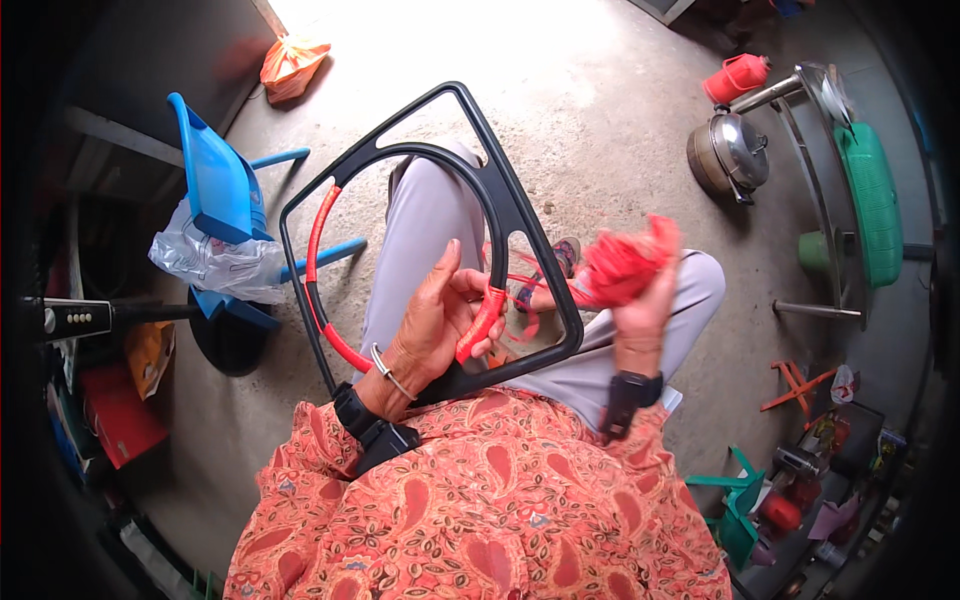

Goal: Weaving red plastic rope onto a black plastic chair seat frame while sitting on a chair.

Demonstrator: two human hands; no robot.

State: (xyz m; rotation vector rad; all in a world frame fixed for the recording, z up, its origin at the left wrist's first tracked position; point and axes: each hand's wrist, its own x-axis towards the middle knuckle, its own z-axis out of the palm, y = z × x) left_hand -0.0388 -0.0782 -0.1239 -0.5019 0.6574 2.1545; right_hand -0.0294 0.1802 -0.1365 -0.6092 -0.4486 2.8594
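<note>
A black square frame with a round ring inside it rests across my lap, tilted. Red strip covers parts of the ring on its left side and lower left. My left hand is closed round the ring's lower right, where more red wrapping shows, with the thumb pointing up. To the right of the frame, my right hand grips a loose bundle of red strip, slightly blurred. Thin red strands run from the bundle toward the ring near my left fingers.
A blue chair with a clear plastic bag stands at left. An orange bag lies at far left. A metal pot, red flask and metal rack are at right. A green stool and clutter sit at lower right.
</note>
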